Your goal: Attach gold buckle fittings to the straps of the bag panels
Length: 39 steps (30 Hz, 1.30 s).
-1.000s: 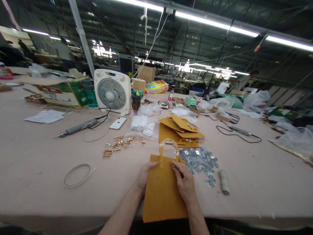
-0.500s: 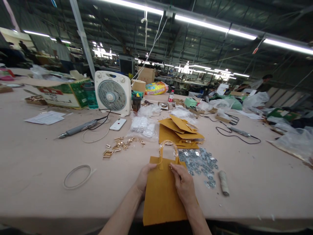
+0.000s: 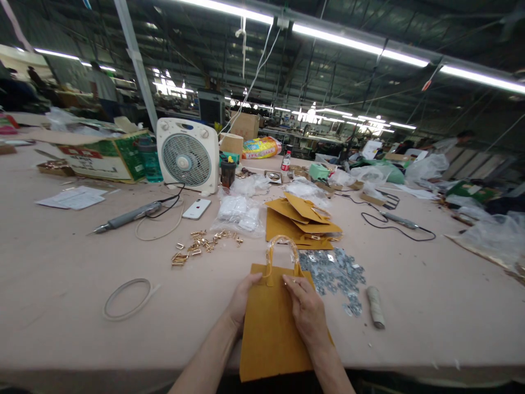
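A mustard-yellow bag panel [image 3: 273, 328] with a looped handle [image 3: 283, 241], wrapped in clear film, is at the table's front edge, its lower part past the edge. My left hand [image 3: 241, 301] grips its upper left side, thumb on the front face and fingers behind. My right hand [image 3: 305, 309] is closed at the upper right, its fingertips pinched against the panel near the handle's base. A small metal fitting at those fingertips is mostly covered. Gold-coloured metal fittings [image 3: 205, 243] lie to the left, and flat grey metal plates [image 3: 332, 273] to the right.
More yellow bag pieces [image 3: 301, 221] are stacked beyond the handle. A fan [image 3: 188, 156], a phone [image 3: 197, 208] and a corded grey tool [image 3: 127, 217] stand or lie left. A tape ring [image 3: 127, 299] is nearer. A wrapped roll [image 3: 374, 307] lies right.
My right fingertips have shifted slightly left and flattened over the small metal fitting, which showed more before. My left hand keeps its grip. In the background at right, a person has moved.
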{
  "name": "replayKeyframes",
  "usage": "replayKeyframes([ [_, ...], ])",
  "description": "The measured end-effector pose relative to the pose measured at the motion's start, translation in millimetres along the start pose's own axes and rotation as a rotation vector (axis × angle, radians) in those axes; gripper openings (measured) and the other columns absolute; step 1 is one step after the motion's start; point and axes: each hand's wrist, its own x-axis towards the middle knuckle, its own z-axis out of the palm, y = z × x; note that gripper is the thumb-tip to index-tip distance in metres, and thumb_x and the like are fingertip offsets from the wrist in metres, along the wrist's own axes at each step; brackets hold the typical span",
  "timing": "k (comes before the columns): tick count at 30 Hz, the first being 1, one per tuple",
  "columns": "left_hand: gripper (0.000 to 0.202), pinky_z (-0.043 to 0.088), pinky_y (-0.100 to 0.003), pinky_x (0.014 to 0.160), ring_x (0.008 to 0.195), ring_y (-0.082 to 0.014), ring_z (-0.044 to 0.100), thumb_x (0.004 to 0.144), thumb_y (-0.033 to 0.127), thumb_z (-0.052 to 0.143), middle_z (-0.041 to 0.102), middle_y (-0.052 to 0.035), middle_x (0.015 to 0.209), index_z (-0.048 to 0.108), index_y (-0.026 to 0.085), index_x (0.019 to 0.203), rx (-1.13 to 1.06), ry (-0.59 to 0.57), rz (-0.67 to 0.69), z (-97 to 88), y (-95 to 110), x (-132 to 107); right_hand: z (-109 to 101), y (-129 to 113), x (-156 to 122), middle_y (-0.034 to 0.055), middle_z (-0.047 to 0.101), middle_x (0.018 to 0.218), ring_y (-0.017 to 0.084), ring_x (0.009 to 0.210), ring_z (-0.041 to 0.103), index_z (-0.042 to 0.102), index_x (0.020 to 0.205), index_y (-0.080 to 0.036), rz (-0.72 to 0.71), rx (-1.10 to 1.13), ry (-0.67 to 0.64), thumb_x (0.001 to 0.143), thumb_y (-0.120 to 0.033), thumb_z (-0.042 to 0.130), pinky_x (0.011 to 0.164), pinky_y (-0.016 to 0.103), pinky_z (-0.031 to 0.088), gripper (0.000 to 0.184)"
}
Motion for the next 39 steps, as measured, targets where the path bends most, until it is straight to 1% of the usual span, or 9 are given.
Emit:
replayKeyframes([
  [4,0.055,0.055,-0.041,0.100,0.110,-0.0351,0.075,0.095,0.039,0.058,0.079,-0.0201,0.114,0.065,0.000,0.133,-0.014,-0.024,-0.010,-0.7,-1.6,-0.8,-0.7,0.7,1.0,0.0065,0.073,0.114,0.019,0.106,0.072,0.069,0.135,-0.030,-0.032,-0.042,-0.025,0.104,-0.013,0.043,0.091,0.030,0.062,0.044],
  [7,0.055,0.055,-0.041,0.100,0.109,-0.0347,0.076,0.094,0.040,0.058,0.080,-0.0192,0.114,0.065,0.001,0.134,-0.022,0.001,-0.023,-0.3,-1.7,-1.0,0.1,2.2,1.6,0.0064,0.074,0.113,0.019,0.103,0.073,0.069,0.135,-0.030,-0.034,-0.050,-0.030,0.104,-0.015,0.046,0.088,0.029,0.063,0.041],
  [12,0.056,0.057,-0.041,0.096,0.104,-0.0345,0.077,0.095,0.043,0.055,0.080,-0.0202,0.111,0.066,0.001,0.131,-0.020,0.024,-0.036,2.8,0.2,-0.9,3.8,1.5,1.1,0.0068,0.075,0.112,0.019,0.101,0.074,0.069,0.135,-0.028,-0.012,-0.080,0.030,0.107,-0.021,0.048,0.087,0.031,0.063,0.036],
  [17,0.054,0.057,-0.040,0.096,0.102,-0.0341,0.078,0.096,0.041,0.055,0.080,-0.0197,0.109,0.066,0.001,0.131,-0.012,0.019,-0.015,4.3,0.3,-1.0,3.2,-1.1,0.6,0.0055,0.078,0.114,0.020,0.102,0.075,0.074,0.123,-0.026,-0.012,-0.092,0.076,0.107,-0.026,0.051,0.093,0.033,0.062,0.028],
  [23,0.054,0.056,-0.041,0.099,0.106,-0.0342,0.077,0.098,0.041,0.053,0.081,-0.0181,0.109,0.064,0.002,0.133,-0.034,0.015,-0.016,0.8,-1.3,-0.6,6.5,-1.0,-1.2,0.0056,0.079,0.116,0.021,0.101,0.077,0.076,0.121,-0.025,-0.028,-0.183,0.077,0.107,-0.023,0.049,0.091,0.033,0.063,0.031],
  [29,0.054,0.057,-0.040,0.095,0.101,-0.0331,0.078,0.098,0.043,0.051,0.081,-0.0178,0.106,0.065,0.003,0.132,-0.053,0.084,-0.046,4.2,0.0,-1.8,8.9,-4.5,-1.6,0.0053,0.079,0.117,0.020,0.098,0.079,0.076,0.124,-0.024,-0.075,-0.328,0.040,0.105,-0.017,0.049,0.084,0.027,0.062,0.034],
  [32,0.055,0.059,-0.041,0.089,0.094,-0.0333,0.079,0.099,0.045,0.048,0.082,-0.0176,0.100,0.068,0.003,0.127,-0.045,0.125,-0.071,8.3,1.5,-3.5,6.9,-2.1,-3.4,0.0059,0.076,0.125,0.021,0.105,0.077,0.073,0.130,-0.023,-0.121,-0.351,-0.013,0.103,-0.012,0.046,0.086,0.029,0.063,0.039],
  [35,0.057,0.060,-0.039,0.084,0.091,-0.0333,0.079,0.098,0.048,0.047,0.082,-0.0185,0.097,0.070,0.001,0.122,-0.043,0.132,-0.088,11.5,2.2,-4.2,4.1,2.3,-5.9,0.0053,0.073,0.132,0.022,0.110,0.076,0.068,0.139,-0.025,-0.153,-0.355,-0.072,0.099,-0.005,0.043,0.089,0.031,0.064,0.051],
  [39,0.054,0.060,-0.039,0.084,0.089,-0.0327,0.079,0.098,0.045,0.046,0.082,-0.0193,0.097,0.070,0.001,0.121,-0.045,0.143,-0.071,11.7,2.4,-1.1,2.1,4.3,-8.4,0.0044,0.069,0.138,0.023,0.108,0.077,0.061,0.147,-0.029,-0.138,-0.344,-0.128,0.091,0.001,0.043,0.088,0.033,0.066,0.066],
])
